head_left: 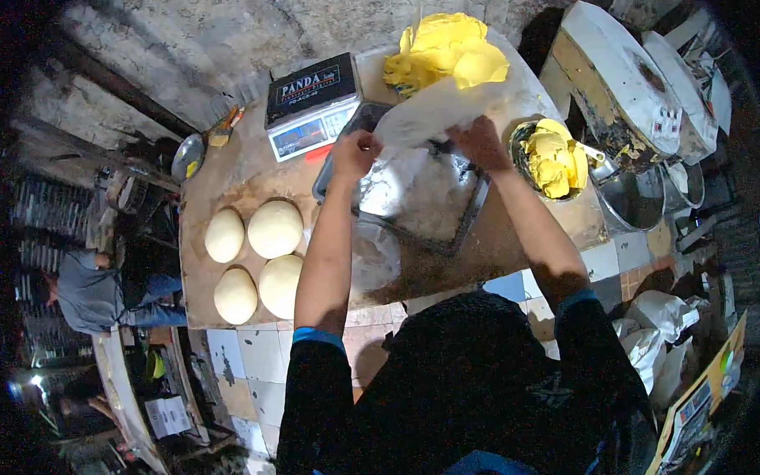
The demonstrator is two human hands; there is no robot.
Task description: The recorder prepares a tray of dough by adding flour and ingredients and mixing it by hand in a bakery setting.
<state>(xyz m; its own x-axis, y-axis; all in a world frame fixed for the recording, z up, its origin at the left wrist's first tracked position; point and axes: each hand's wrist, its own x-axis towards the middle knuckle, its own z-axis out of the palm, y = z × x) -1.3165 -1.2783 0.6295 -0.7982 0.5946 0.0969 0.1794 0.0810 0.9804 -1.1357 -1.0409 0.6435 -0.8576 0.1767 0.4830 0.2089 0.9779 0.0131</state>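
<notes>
A clear plastic sheet (434, 112) is held stretched between the two hands above the far part of a dark tray (469, 222) on the table (198, 252). Its left edge is pinched by the fingers of the left hand (358, 154), and its right edge is clamped in the fingers of the right hand (480, 143); whether it is a bag or a single layer cannot be told through the glare. Four pale dough balls (275, 229) are set at the near left. Farther back, a black-topped scale (312, 91) is placed left of the tray. A yellow creamy mass (449, 49) is heaped beyond the sheet, and more yellow cream (551, 156) is contained in a bowl (520, 138) right of the right hand.
</notes>
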